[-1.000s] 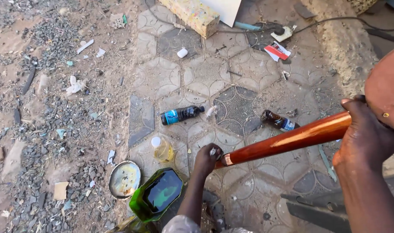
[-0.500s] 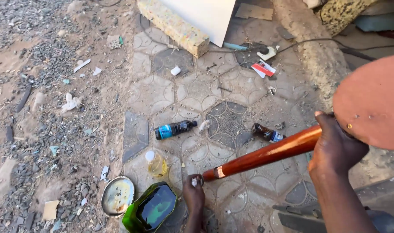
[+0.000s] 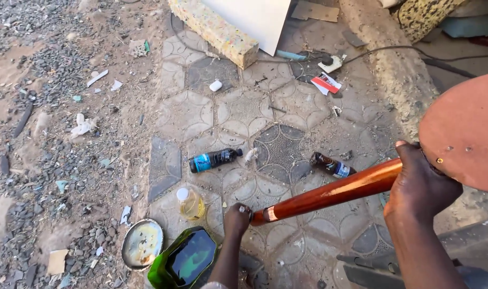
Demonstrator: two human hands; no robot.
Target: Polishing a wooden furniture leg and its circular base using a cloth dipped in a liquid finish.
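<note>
— What have you got in the head view right now?

— My right hand (image 3: 420, 187) is wrapped around the upper end of the glossy brown wooden leg (image 3: 329, 194), just under the round brown seat (image 3: 463, 134). My left hand (image 3: 237, 217) is closed on the leg's low tip, near the metal ferrule.

— And under you?

— Patterned paving (image 3: 201, 115). A small bottle of yellow liquid (image 3: 190, 203) stands just left of my left hand, the green can (image 3: 182, 262) and a round tin lid (image 3: 142, 243) nearer me, two dark bottles lying farther off.

— Risks?

— I reckon a swing of that tip could topple the yellow bottle. The polished leg might also slip in my grip.
</note>
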